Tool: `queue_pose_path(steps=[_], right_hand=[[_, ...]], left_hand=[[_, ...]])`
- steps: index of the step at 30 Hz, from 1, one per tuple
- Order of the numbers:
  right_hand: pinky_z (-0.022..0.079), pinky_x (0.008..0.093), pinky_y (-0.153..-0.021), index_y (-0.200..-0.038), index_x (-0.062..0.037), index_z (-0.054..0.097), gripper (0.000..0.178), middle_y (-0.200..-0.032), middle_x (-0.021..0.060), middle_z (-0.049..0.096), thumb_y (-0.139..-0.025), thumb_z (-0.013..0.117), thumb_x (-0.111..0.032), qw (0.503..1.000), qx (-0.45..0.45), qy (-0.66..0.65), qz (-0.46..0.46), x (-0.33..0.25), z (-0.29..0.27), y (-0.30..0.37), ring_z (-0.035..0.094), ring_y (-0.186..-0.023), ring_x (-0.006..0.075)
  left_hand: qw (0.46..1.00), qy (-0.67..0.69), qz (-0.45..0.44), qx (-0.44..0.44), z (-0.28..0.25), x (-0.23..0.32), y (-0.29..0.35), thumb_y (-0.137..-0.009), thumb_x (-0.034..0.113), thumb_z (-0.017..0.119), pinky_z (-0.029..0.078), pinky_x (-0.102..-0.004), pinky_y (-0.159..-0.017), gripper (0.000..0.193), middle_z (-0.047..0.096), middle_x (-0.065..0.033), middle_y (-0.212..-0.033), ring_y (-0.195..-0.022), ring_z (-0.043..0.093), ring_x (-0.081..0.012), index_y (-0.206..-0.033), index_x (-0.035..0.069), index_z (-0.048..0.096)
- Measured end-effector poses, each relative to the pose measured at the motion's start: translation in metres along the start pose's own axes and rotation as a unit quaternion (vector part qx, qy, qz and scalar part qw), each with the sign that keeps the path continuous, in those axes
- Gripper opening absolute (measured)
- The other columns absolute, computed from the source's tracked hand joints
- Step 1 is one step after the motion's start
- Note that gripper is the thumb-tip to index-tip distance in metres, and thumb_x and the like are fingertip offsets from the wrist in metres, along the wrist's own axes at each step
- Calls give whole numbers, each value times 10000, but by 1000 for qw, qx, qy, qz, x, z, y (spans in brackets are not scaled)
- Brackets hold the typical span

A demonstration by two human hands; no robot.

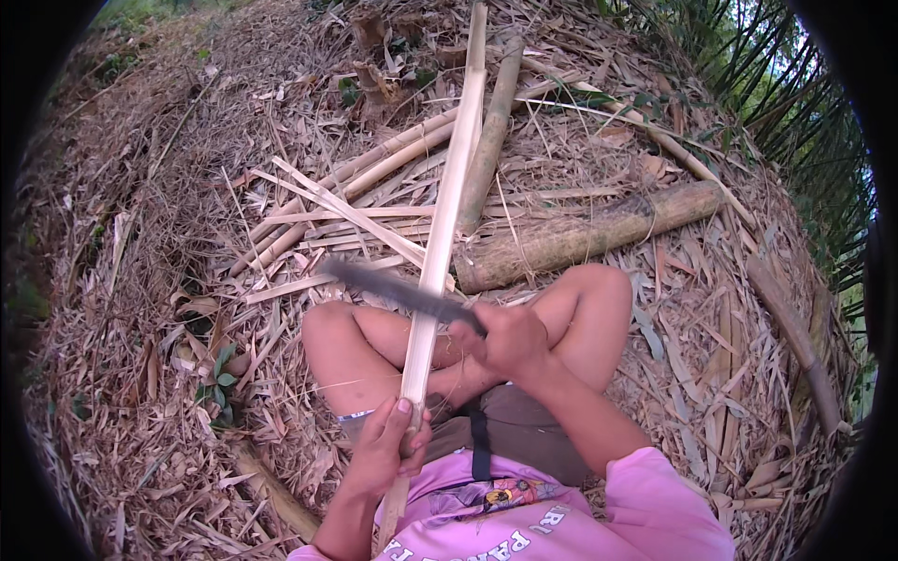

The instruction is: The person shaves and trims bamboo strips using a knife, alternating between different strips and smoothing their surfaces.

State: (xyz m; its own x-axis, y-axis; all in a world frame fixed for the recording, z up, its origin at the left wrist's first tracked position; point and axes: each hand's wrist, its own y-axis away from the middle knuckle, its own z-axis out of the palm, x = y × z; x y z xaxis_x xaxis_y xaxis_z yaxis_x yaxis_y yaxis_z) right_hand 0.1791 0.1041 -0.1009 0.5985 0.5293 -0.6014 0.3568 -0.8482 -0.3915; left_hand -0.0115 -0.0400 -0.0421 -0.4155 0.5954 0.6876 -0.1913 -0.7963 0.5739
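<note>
A long, pale split bamboo strip [443,224] runs from my lap up and away past the far litter. Near its lower end my left hand [391,437] grips it, thumb on top, with a short tail of strip continuing below toward my shirt. My right hand [505,338] is closed round the handle of a dark-bladed machete [388,288]. The blade, blurred by motion, lies across the strip and points left. Whether its edge touches the strip or hovers over it cannot be made out.
A thick bamboo log [589,234] lies just beyond my crossed legs, a thinner bamboo pole [496,131] behind it. Several split strips [360,220] are scattered at the left. Dry leaves cover the ground; a bamboo pole [795,341] rests at the right and a tree stump [379,89] stands farther off.
</note>
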Motion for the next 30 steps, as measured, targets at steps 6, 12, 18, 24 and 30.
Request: queue_pose_path(steps=[6, 12, 18, 24, 30], right_hand=[[500, 376, -502, -621, -66, 565, 673, -571, 94, 589, -777, 617, -719, 987, -59, 39, -142, -27, -5, 12, 632, -510, 268], [525, 425, -536, -673, -84, 637, 673, -608, 147, 630, -802, 570, -741, 994, -42, 97, 23, 29, -2, -8, 662, -557, 296], [499, 425, -485, -691, -98, 648, 589, -595, 125, 626, -881, 555, -648, 983, -134, 103, -71, -24, -20, -24, 639, -527, 326], [510, 430, -482, -685, -104, 640, 656, -592, 109, 629, -880, 493, -712, 994, -81, 70, -16, 28, -9, -34, 657, -539, 308], [538, 491, -607, -790, -91, 674, 655, -761, 148, 701, -834, 533, -729, 971, -213, 95, -56, -14, -18, -8, 698, -688, 340]], left_hand=[[992, -107, 33, 64, 9, 6, -6, -1078, 365, 366, 301, -233, -385, 349, 438, -12, -679, -432, 377, -73, -1095, 38, 487], [998, -52, 9, 29, -1, 18, 11, -1074, 371, 376, 288, -230, -374, 360, 442, -16, -647, -419, 377, -75, -1071, 32, 496], [999, -3, 28, 30, 4, 4, 7, -1073, 328, 377, 266, -245, -342, 331, 439, -34, -628, -369, 336, -97, -1047, 21, 498], [999, 28, 1, 39, -3, 10, 24, -1066, 332, 391, 255, -249, -329, 322, 436, -41, -618, -355, 319, -97, -1035, 35, 514], [999, 27, -14, 23, -8, 0, 17, -1053, 348, 431, 253, -250, -338, 321, 437, -31, -629, -378, 334, -95, -1033, 40, 520]])
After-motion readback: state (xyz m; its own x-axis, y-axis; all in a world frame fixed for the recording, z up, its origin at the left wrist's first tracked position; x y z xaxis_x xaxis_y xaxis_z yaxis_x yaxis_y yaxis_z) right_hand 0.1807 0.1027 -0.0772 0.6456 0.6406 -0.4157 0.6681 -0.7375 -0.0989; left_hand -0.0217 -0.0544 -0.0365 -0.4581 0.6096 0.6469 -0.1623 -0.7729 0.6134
